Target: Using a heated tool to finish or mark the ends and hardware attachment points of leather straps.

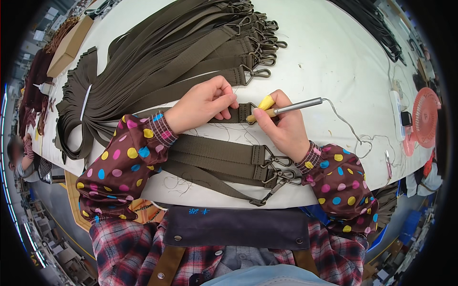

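Note:
My left hand (207,102) is closed in a pinch above a dark olive webbing strap (244,113). Fine threads show by its fingertips, but what the pinch holds is too small to make out. In my right hand (287,128) is a corded pen-shaped tool (299,105) with a silver barrel and a tan front part. The tool's front end is at the strap's stitched end, beside its metal fitting. A yellow cover (266,103) sits on one right-hand finger. Nearer to me lie more straps (214,155) with metal snap hooks (278,161).
A large strap bundle (143,62), tied with a white band (86,102), fills the left of the white table (334,62). At right are a pink round plastic piece (424,117), small snips (388,164) and the tool's cord (344,123). A cardboard box (70,45) stands far left.

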Available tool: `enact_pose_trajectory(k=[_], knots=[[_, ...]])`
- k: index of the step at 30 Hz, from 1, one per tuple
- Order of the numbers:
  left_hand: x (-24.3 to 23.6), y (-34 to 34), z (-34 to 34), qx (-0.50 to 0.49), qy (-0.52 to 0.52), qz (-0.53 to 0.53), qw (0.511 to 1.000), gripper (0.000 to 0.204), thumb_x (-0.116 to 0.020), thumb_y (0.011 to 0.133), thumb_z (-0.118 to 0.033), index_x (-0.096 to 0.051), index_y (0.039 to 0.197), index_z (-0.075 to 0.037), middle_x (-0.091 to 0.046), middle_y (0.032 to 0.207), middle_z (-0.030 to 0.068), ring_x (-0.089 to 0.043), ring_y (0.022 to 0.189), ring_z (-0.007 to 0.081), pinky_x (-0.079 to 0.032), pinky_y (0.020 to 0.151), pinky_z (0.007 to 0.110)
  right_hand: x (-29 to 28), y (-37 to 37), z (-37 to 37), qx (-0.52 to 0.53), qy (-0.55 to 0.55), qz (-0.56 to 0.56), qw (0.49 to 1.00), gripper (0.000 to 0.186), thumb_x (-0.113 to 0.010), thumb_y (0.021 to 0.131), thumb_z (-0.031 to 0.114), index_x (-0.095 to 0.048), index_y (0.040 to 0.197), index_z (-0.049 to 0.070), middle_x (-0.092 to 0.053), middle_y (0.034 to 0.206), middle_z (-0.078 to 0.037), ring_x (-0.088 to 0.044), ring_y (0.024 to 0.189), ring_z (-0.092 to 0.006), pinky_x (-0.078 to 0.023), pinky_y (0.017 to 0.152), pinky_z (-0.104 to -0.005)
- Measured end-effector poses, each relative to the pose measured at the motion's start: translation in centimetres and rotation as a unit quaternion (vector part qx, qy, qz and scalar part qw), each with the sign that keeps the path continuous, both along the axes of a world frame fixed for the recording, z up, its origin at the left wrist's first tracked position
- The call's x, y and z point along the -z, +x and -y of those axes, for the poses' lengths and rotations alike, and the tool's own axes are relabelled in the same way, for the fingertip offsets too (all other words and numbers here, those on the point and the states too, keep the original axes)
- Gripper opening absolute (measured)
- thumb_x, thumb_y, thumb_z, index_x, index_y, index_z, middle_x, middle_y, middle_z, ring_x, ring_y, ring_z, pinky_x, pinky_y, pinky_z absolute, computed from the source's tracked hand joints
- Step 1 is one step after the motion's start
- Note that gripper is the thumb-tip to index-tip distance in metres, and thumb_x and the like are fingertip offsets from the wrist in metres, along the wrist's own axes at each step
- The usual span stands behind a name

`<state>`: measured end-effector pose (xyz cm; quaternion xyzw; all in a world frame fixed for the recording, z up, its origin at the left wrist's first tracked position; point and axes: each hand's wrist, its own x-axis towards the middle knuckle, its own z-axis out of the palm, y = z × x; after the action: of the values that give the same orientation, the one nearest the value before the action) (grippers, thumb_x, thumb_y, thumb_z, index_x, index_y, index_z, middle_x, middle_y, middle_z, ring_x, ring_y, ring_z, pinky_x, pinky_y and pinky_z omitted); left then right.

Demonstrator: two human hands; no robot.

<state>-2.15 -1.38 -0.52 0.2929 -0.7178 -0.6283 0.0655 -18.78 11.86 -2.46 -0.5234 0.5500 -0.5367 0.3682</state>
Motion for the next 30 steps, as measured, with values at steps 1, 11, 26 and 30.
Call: enact_pose_trajectory(k=[1,11,26,30], knots=[[0.0,0.1,0.0,-0.003,0.037,-0.023,0.999,0.012,-0.051,0.094,-0.017,-0.047,0.093,-0.006,-0.061,0.084,0.0020,-0.057,0.070,0.0058,-0.048,0.061,0.020,-0.2,0.1,0.0,-0.001,-0.001,0.001,1.000,0.017,-0.061,0.087,0.010,-0.046,0.086,0.002,-0.061,0.072,-0.003,-0.052,0.060,-0.0038,-0.040,0.052,-0.0196],[0.4,0.0,-0.2,0.010,0.024,-0.028,0.999,0.013,-0.049,0.095,-0.017,-0.045,0.092,-0.005,-0.062,0.084,0.0029,-0.058,0.070,0.0073,-0.048,0.062,0.020,0.1,-0.1,0.0,-0.001,0.006,-0.045,0.999,0.017,-0.062,0.086,0.009,-0.046,0.085,0.003,-0.053,0.069,0.000,-0.045,0.060,-0.0039,-0.037,0.053,-0.0202],[0.2,0.1,-0.3,0.006,0.017,-0.024,1.000,0.013,-0.050,0.095,-0.016,-0.044,0.092,-0.004,-0.062,0.081,0.0031,-0.058,0.069,0.0077,-0.048,0.061,0.021,0.0,0.1,0.1,-0.001,0.016,-0.071,0.997,0.018,-0.063,0.085,0.010,-0.046,0.085,0.003,-0.054,0.068,-0.002,-0.045,0.057,-0.0054,-0.037,0.051,-0.0215],[0.1,0.0,-0.3,0.004,0.020,-0.016,1.000,0.010,-0.049,0.095,-0.014,-0.044,0.093,-0.006,-0.058,0.081,0.0009,-0.056,0.070,0.0063,-0.047,0.061,0.020,-0.5,0.0,0.0,-0.010,0.038,-0.075,0.996,0.015,-0.061,0.087,0.009,-0.046,0.086,0.004,-0.057,0.073,0.000,-0.044,0.061,-0.0030,-0.036,0.054,-0.0193]])
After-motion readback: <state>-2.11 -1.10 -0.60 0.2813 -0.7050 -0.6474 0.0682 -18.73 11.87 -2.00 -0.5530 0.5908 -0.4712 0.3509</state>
